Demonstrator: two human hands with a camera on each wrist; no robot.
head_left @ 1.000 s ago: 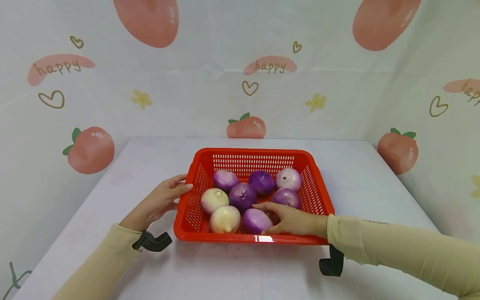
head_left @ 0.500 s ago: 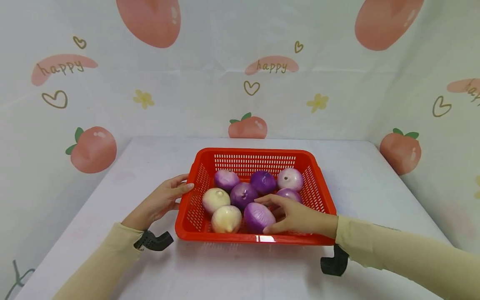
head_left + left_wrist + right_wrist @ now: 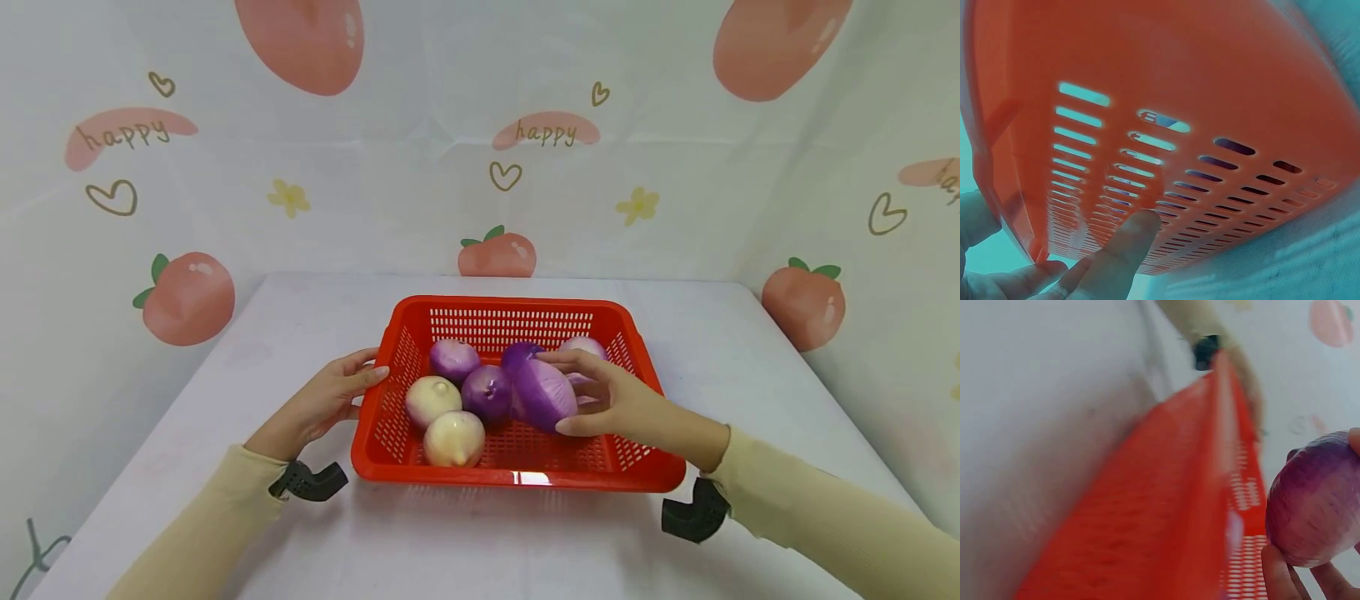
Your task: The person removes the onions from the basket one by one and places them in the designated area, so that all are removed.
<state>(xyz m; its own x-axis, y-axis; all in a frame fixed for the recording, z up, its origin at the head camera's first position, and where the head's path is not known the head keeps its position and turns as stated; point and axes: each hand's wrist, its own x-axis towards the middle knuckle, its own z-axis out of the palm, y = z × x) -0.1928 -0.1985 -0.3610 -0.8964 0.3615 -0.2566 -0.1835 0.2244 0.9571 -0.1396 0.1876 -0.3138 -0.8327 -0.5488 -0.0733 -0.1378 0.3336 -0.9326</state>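
Note:
A red plastic basket [image 3: 480, 477] with slotted walls stands on the table, with several purple and pale onions inside. My left hand [image 3: 322, 402] grips its left side, thumb over the rim. In the left wrist view, a fingertip [image 3: 1138, 228] lies against the slotted outer wall [image 3: 1210, 56]. My right hand [image 3: 626, 408] holds a purple onion [image 3: 545, 395] raised over the basket, thumb on the near side and fingers on the far side. That onion [image 3: 1316, 503] also shows in the right wrist view. It and the hand partly cover the onions at the basket's right.
Two pale onions, one at the front [image 3: 454, 439] and one behind it [image 3: 432, 401], lie at the basket's left. A dark purple onion [image 3: 488, 393] sits mid-basket. White table [image 3: 480, 550] surrounds the basket, and a printed cloth [image 3: 420, 167] hangs behind.
My right hand has lifted the onion from the basket's front and moved it right and up. The basket floor now shows where it lay. My left hand stays on the rim.

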